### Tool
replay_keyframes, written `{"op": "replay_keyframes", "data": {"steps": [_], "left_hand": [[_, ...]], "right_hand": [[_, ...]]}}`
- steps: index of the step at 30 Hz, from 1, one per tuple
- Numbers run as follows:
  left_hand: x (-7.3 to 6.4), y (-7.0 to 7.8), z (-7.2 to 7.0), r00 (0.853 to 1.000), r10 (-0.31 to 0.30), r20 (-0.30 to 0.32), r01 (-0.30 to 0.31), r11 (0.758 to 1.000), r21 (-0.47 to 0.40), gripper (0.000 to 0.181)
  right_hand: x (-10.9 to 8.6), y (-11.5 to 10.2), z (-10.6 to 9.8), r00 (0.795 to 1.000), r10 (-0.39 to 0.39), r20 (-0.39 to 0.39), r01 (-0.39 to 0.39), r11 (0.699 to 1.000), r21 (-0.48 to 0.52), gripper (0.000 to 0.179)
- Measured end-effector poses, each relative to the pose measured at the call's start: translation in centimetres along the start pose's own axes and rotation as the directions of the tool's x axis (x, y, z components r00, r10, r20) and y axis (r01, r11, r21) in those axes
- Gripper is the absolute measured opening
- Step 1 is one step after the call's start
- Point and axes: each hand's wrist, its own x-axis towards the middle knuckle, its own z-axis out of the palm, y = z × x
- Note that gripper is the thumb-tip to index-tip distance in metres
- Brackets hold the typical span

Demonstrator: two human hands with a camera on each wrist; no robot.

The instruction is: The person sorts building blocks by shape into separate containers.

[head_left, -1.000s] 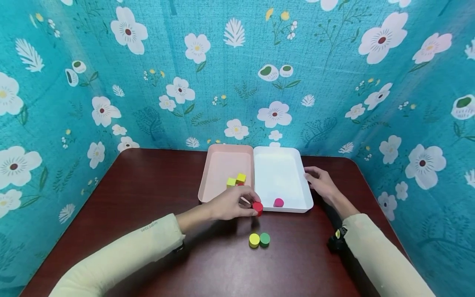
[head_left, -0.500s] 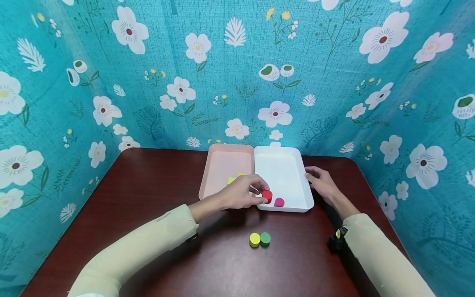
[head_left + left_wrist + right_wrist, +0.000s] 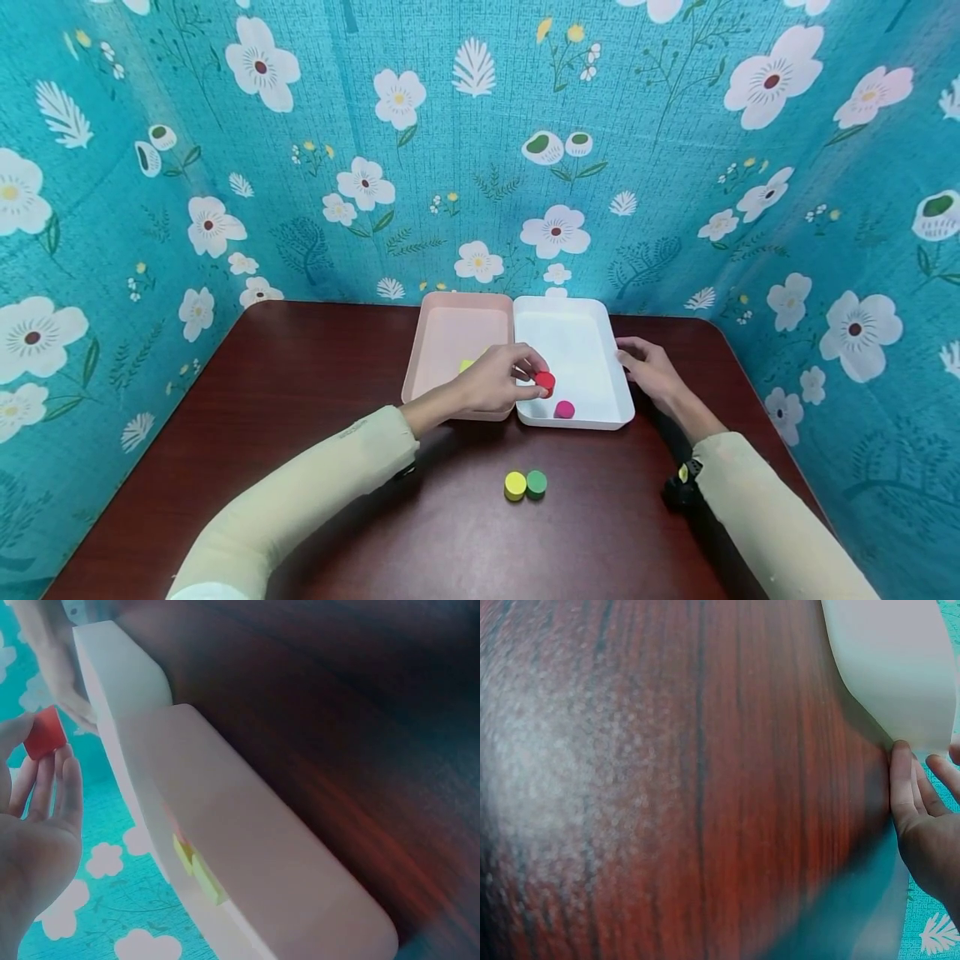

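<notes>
My left hand [image 3: 497,379] pinches a red round block [image 3: 545,383] between thumb and fingers, over the near left part of the white tray [image 3: 558,333]. In the left wrist view the red block [image 3: 46,733] shows at the fingertips, up off the tray. A pink round block [image 3: 564,409] lies inside that tray by its near wall, just below the held one. At the tray's right side, my right hand [image 3: 652,375] rests with its fingertips at the outer wall. The right wrist view shows those fingers [image 3: 902,776] extended against the tray's corner.
A pale pink tray [image 3: 465,329] stands side by side with the white one. Yellow-green blocks [image 3: 204,876] lie in it, mostly hidden by my left hand in the head view. Nearer on the dark wood table [image 3: 600,533], a yellow round block [image 3: 515,485] sits beside a green one [image 3: 536,483].
My left hand has carried the red block rightward and away from me, from the white tray's near left corner to over its inside. The right hand has stayed in place.
</notes>
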Motion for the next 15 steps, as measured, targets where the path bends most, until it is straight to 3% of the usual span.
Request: {"op": "replay_keyframes", "data": {"steps": [15], "left_hand": [[2.2, -1.6, 1.4, 0.999, -0.033, -0.041, 0.035, 0.998, 0.054, 0.025]], "right_hand": [[0.0, 0.0, -0.1, 1.000, -0.004, 0.000, 0.004, 1.000, 0.003, 0.046]]}}
